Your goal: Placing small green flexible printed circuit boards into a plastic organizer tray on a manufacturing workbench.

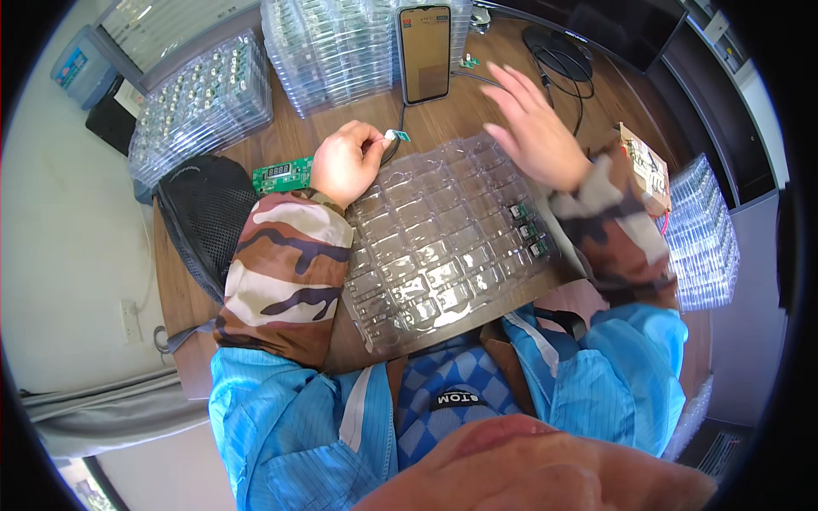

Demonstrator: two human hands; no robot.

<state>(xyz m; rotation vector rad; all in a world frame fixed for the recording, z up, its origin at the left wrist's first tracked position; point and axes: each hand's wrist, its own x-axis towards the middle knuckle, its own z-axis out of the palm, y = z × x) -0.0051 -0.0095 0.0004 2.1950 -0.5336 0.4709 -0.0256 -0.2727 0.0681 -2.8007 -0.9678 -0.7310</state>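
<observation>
The person's left hand (345,162) is pinched tight around a small white plug with a teal tip (396,135) at the end of a dark cable (400,115), held just past the far left corner of the clear moulded plastic tray with rows of empty pockets (443,247). The right hand (532,128) hovers spread and empty above the tray's far right corner, fingers wide, gripping nothing. Three small dark circuit modules (528,230) sit in pockets along the tray's right edge; the rest of the pockets look bare. A green circuit board with a numeric display (281,175) lies on the brown wooden table (443,119) just left of the left hand, and an upright smartphone with an orange screen (425,53) stands at the far side, in front of stacks of clear trays filled with small boards (341,51). It looks like a module is being connected or checked at the plug; by my reckoning the free hand would need to bring a piece to the plug, with both hands steady and aligned.
</observation>
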